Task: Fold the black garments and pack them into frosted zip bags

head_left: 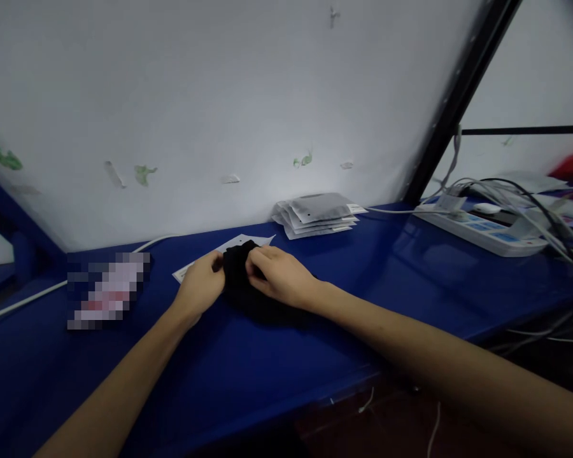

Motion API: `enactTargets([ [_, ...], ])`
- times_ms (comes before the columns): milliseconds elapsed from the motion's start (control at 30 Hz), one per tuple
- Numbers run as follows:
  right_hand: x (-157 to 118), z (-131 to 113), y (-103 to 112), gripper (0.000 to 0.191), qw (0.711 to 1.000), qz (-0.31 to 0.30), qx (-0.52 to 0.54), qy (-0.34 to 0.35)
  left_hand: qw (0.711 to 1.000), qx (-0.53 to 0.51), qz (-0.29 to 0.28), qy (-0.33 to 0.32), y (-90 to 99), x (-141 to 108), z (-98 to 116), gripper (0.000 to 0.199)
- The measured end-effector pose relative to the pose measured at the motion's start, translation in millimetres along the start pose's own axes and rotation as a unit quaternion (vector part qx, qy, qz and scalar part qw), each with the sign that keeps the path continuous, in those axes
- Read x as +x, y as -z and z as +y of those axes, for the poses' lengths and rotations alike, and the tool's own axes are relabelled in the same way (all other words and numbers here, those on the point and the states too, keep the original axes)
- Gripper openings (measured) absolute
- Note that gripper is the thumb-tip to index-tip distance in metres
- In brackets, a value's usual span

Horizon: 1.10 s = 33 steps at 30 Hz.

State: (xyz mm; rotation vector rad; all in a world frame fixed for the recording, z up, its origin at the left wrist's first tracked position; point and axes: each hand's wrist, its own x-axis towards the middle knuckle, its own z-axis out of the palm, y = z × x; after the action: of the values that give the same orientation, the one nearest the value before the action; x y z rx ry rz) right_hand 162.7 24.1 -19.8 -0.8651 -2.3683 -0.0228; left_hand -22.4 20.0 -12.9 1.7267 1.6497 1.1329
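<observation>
A crumpled piece of black cloth [260,302] lies on the blue table, its exact kind not clear to me. My left hand [202,283] pinches its left edge, fingers closed. From the other side my right hand [281,273] grips the upper part, with curled fingers pressed into the fabric. Partly hidden behind the cloth and my left hand is a flat white packet [233,242], resting on the table.
Against the wall sits a stack of grey-white plastic packets [319,213]. A white power strip [487,232] with tangled cables [549,216] occupies the right end. At left are a blurred-out pinkish item [109,289] and a white cable [26,302]. The table's front edge [286,420] runs below my arms.
</observation>
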Motion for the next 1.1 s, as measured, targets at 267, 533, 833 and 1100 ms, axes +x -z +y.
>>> enactTargets([
  [267, 7.1, -3.8, 9.4, 0.018, 0.99, -0.107, 0.065, 0.065, 0.978, 0.131, 0.056, -0.153, 5.9, -3.9, 12.5, 0.013],
  [533, 15.8, 6.4, 5.3, 0.027, 0.989, -0.144, 0.013, 0.018, 0.919, 0.283, 0.004, -0.275, 7.6, -5.1, 6.0, 0.011],
  [833, 11.9, 14.0, 0.5, 0.029, 0.982, -0.134, -0.069, -0.114, 0.862, 0.476, -0.101, -0.145, 13.0, -23.8, 25.6, 0.014],
  [1100, 12.3, 19.7, 8.7, 0.025, 0.988, -0.003, 0.108, -0.114, 0.892, 0.405, -0.089, -0.179, 3.4, -26.4, 26.5, 0.015],
])
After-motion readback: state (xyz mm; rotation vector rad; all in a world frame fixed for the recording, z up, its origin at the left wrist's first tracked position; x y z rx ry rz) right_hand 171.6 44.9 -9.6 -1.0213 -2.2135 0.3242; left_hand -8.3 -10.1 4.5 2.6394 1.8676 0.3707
